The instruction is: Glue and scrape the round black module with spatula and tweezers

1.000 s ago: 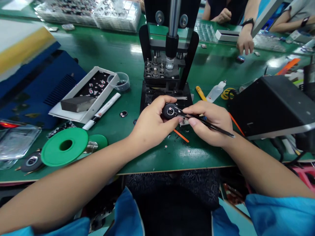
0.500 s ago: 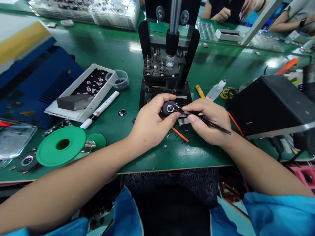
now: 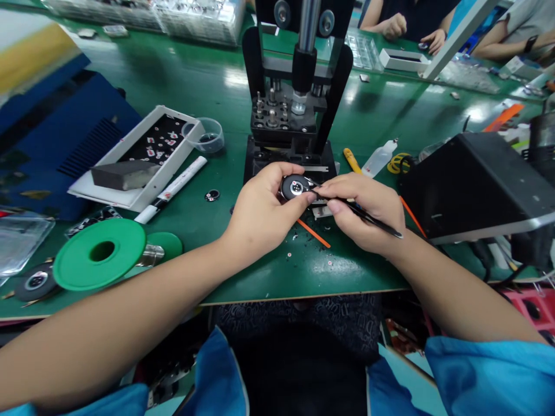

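Observation:
My left hand [image 3: 263,209] is closed around the rim of a round black watch case [image 3: 289,188], its back with a silver ring facing up. In my right hand [image 3: 368,209] a pair of black tweezers [image 3: 368,217] is pinched, the tips touching or just above the case's right edge; my fingers partly hide them. Both hands are close together over the bench, in front of a black press [image 3: 284,118]. Under them lies an orange stick [image 3: 314,232] among small dark crumbs.
At left are a white box [image 3: 139,199] of small parts, a marker [image 3: 173,188], a clear cup [image 3: 212,143] and a green spool [image 3: 73,263]. Rightward stand a dropper bottle [image 3: 379,159], a yellow handle [image 3: 351,159] and a black box [image 3: 472,185]. Another person's hands [image 3: 393,26] show across the bench.
The watch case has tilted so its back faces me more fully. Both hands have shifted only slightly. Across the bench, a co-worker's hand has come down near the table.

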Demonstrator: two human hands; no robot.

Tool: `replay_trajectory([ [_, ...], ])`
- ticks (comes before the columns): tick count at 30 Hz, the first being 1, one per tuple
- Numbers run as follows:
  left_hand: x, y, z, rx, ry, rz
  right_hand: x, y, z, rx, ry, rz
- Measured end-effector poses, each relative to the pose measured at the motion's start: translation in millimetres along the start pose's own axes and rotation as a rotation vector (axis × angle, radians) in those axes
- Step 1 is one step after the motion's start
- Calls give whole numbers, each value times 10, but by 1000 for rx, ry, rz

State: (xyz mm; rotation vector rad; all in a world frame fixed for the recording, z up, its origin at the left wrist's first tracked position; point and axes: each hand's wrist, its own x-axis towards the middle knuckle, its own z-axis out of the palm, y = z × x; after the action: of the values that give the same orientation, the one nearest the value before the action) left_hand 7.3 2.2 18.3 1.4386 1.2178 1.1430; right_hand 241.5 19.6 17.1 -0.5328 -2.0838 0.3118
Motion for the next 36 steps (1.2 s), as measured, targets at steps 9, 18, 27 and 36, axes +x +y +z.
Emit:
replay_trajectory([
  [9, -9, -22, 7, 70, 1, 46, -5, -2, -2, -9, -2, 34],
  [18, -25, -33, 19, 133, 36, 108, 9, -27, -7, -16, -11, 42],
  [27, -26, -25, 21, 128, 67, 98, -11, -6, 37, -27, -6, -30],
  [36, 27, -33, 25, 30, 61, 34, -7, -1, 7, -20, 7, -20],
])
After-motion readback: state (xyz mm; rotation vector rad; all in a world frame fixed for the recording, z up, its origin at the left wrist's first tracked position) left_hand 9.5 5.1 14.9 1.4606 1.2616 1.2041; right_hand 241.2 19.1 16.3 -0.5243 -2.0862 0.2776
